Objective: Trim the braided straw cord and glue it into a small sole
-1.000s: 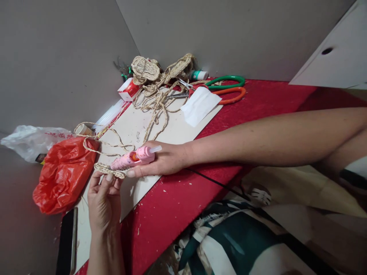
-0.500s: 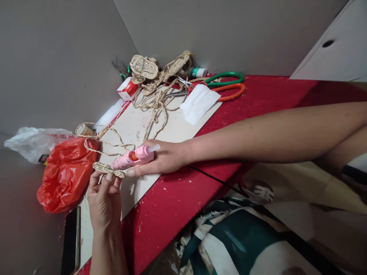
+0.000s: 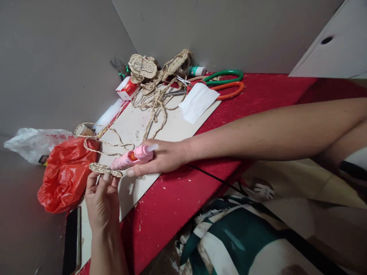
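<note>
My left hand (image 3: 102,194) pinches a small coiled piece of braided straw cord (image 3: 99,168) between thumb and fingers. A pink hot glue gun (image 3: 133,156) is in the grip of my right hand (image 3: 166,156), with a clear glue stick poking out of its back end. Its front end meets the straw piece or sits right beside it; I cannot tell whether they touch. From the straw piece, a loose length of cord (image 3: 116,144) seems to run back over the white board (image 3: 120,122). A black cable trails from under my right wrist.
At the back lie a heap of braided cord (image 3: 155,97), a coiled straw piece (image 3: 142,65), scissors with green and orange handles (image 3: 229,91), white paper (image 3: 198,102) and a red-white box (image 3: 127,88). To the left are a red plastic bag (image 3: 67,172), a clear bag (image 3: 34,143) and a phone (image 3: 71,240).
My left hand and the straw piece have shifted slightly left relative to the glue gun's front end. My right hand keeps about the same place, still holding the glue gun.
</note>
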Motion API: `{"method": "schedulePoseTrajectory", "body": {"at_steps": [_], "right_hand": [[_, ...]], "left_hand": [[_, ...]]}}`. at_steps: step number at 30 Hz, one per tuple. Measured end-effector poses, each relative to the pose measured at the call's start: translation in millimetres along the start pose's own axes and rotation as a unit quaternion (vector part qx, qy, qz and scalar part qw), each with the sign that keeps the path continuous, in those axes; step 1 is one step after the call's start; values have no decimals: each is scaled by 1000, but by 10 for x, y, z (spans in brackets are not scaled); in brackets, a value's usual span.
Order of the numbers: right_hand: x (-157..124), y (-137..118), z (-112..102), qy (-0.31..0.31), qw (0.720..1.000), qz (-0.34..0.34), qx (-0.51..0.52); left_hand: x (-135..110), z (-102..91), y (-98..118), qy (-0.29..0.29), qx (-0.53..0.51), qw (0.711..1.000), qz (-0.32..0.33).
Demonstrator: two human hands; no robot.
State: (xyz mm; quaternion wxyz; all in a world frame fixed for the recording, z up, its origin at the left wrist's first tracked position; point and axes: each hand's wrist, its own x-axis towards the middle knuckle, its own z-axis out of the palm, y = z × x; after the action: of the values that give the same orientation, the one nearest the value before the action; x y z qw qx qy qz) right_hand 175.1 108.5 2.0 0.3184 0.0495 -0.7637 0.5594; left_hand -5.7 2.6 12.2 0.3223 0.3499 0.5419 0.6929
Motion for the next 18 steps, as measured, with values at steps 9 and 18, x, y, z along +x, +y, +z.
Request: {"method": "schedulePoseTrajectory", "body": {"at_steps": [9,18], "right_hand": [[-12,6,-3,-2,1000,22,-10],[-7,8,8,-3,1000,2,6]], "left_hand": [[1,15,25,11,2,1000,2],[6,-4,31,18,2,1000,14]]}}
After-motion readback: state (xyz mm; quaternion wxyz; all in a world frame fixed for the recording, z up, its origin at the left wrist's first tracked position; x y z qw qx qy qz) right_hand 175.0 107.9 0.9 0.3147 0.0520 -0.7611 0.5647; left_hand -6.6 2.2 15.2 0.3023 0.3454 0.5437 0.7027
